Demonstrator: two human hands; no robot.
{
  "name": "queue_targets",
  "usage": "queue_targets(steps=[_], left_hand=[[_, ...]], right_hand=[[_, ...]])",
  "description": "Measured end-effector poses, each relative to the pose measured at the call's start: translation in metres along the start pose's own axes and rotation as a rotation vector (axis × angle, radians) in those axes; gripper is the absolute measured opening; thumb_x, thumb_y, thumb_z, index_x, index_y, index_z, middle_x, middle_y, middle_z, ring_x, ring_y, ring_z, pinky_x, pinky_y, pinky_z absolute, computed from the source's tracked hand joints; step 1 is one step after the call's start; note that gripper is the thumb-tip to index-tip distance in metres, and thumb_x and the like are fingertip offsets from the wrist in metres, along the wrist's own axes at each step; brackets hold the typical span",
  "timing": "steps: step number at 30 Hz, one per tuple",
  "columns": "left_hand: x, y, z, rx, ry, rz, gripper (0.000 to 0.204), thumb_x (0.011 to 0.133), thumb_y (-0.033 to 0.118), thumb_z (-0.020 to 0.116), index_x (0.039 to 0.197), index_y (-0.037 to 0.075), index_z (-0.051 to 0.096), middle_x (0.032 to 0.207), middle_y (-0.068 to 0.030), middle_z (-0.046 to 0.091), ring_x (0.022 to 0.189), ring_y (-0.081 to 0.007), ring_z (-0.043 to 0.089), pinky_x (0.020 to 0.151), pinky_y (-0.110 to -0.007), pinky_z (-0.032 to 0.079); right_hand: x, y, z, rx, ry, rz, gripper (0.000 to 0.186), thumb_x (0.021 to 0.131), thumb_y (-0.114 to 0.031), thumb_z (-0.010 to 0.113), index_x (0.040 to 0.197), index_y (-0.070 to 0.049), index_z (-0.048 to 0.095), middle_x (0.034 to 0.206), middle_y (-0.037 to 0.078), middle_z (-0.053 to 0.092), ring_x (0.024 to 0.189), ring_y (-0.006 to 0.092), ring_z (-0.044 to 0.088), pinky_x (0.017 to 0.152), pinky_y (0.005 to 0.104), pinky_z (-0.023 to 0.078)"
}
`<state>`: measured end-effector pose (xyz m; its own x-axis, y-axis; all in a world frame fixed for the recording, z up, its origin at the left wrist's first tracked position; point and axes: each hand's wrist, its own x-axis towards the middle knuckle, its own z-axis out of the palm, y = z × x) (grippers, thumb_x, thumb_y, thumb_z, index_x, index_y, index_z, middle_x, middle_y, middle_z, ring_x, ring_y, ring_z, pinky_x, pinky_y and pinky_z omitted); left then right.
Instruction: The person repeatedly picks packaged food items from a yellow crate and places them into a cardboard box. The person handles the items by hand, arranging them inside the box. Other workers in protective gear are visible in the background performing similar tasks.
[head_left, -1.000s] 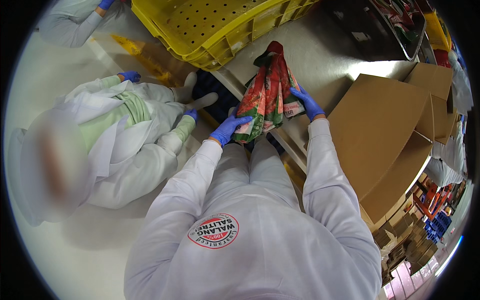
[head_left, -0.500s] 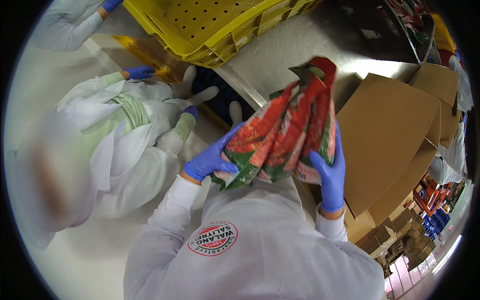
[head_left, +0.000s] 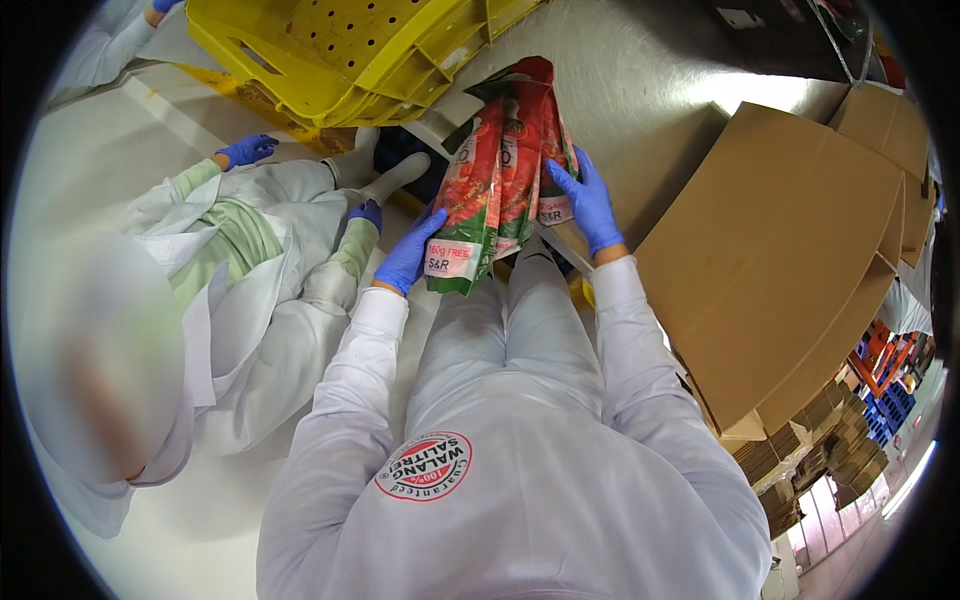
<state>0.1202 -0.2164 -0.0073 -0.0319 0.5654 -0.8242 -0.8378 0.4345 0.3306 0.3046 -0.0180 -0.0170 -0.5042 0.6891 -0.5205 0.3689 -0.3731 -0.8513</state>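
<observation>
Several red and green plastic food pouches (head_left: 515, 165) stand pressed side by side between my blue-gloved hands, held out in front of me beside the metal table (head_left: 610, 70). My left hand (head_left: 408, 255) grips the left side of the bunch near its lower end. Against the right side my right hand (head_left: 588, 200) is closed, its thumb lying over the front of the rightmost pouch. White labels show at the lower ends of the pouches. Most of the fingers of my left hand are hidden behind the bunch.
An open cardboard box (head_left: 770, 260) stands at my right. A yellow perforated crate (head_left: 350, 60) lies at the table's left end. To my left is a co-worker in white (head_left: 260, 290) with blue gloves; another person's sleeve (head_left: 105, 50) shows at the top left. Stacked flattened cardboard (head_left: 820, 450) sits farther right.
My hands and the pouches have moved forward and to the left, away from my body. The bunch has turned more upright, and its lower labels have come into view.
</observation>
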Motion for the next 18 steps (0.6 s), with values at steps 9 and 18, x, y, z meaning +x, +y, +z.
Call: queue_targets(steps=[9,18], left_hand=[[-0.052,-0.072,-0.027,0.529,0.105,0.421,0.085,0.068,0.002,0.073,0.138,0.005,0.024,0.127,-0.0094,0.046,0.113,-0.0191,0.048,0.095,-0.031,0.041],[-0.035,-0.070,0.029,0.315,0.424,0.931,0.090,0.054,-0.003,0.080,0.129,0.006,0.032,0.125,-0.0088,0.041,0.115,-0.0227,0.043,0.097,-0.035,0.040]], right_hand=[[0.101,-0.051,0.001,0.301,-0.224,0.084,0.057,0.084,-0.039,0.059,0.124,0.000,0.047,0.118,0.008,0.055,0.109,0.0182,0.050,0.096,0.0278,0.036],[0.103,-0.035,0.005,0.460,-0.326,0.104,0.047,0.092,-0.042,0.044,0.115,-0.003,0.054,0.114,0.009,0.058,0.104,0.0176,0.053,0.096,0.0292,0.037]])
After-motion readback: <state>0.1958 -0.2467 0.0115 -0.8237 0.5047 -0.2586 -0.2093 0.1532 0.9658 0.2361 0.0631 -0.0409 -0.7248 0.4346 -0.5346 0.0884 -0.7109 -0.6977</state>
